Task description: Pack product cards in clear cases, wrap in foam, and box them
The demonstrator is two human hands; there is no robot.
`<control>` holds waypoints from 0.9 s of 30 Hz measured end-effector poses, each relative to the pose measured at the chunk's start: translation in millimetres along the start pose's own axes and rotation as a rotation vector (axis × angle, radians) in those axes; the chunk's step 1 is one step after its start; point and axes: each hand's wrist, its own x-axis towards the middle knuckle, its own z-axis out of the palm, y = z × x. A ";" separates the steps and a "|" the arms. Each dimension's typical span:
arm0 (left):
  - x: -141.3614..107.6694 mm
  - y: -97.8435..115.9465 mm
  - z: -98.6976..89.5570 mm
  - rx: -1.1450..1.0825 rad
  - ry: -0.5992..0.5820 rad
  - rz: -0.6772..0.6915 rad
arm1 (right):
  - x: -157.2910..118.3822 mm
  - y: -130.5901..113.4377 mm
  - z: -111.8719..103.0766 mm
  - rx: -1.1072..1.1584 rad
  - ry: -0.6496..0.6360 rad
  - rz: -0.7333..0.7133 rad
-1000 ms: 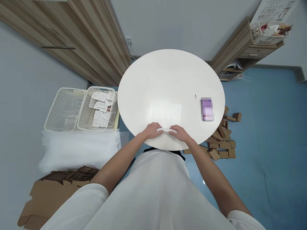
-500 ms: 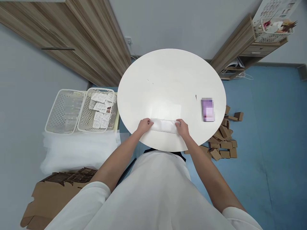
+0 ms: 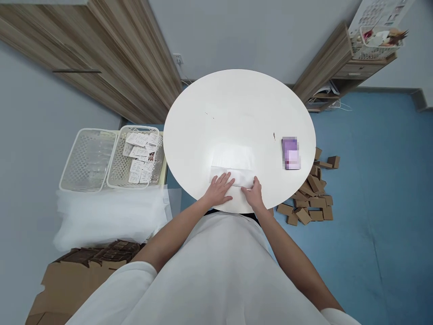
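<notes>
A folded white packing sheet [image 3: 244, 176] lies in a narrow strip near the front edge of the round white table [image 3: 237, 108]. A thin, see-through flap of it spreads out behind the strip. My left hand [image 3: 218, 189] rests flat on the strip's left half, fingers spread. At the right end, my right hand [image 3: 253, 193] takes the corner between thumb and fingers. Whether anything is wrapped inside the strip cannot be seen.
A purple item [image 3: 291, 153], blurred, lies on the table's right. To the left stand a white basket of printed cards [image 3: 138, 155], another basket [image 3: 88, 158], stacked white sheets [image 3: 111, 216] and flat cardboard [image 3: 74, 284]. Small brown boxes [image 3: 316, 203] litter the floor at right.
My left hand has let go of the strip's left end, moved right and flattened on top. My right hand has shifted slightly down at its end. The strip now lies slightly slanted.
</notes>
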 end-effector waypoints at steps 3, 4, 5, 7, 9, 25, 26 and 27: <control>0.8 -1.8 1.9 0.022 -0.033 0.000 | 10.5 -12.1 -3.2 0.173 0.014 0.150; 1.0 -3.1 1.8 0.023 -0.039 0.005 | 14.7 -15.5 -5.3 0.204 0.006 0.161; 1.1 -4.5 1.3 0.023 -0.043 0.012 | 18.7 -18.3 -7.2 0.219 -0.009 0.156; 1.0 -7.0 -0.4 0.016 -0.050 0.025 | 25.4 -21.8 -9.7 0.217 -0.030 0.139; 0.9 -8.6 -2.6 0.004 -0.059 0.038 | 29.7 -22.5 -9.8 0.192 -0.007 0.121; 8.4 15.4 -4.4 -0.145 -0.051 0.138 | 19.5 -17.0 -6.0 0.043 -0.107 -0.042; 7.2 16.1 -4.5 -0.140 -0.038 0.151 | 20.1 -17.2 -6.6 0.045 -0.123 -0.039; 6.3 17.1 -4.2 -0.128 -0.035 0.168 | 20.7 -17.3 -7.6 0.033 -0.132 -0.039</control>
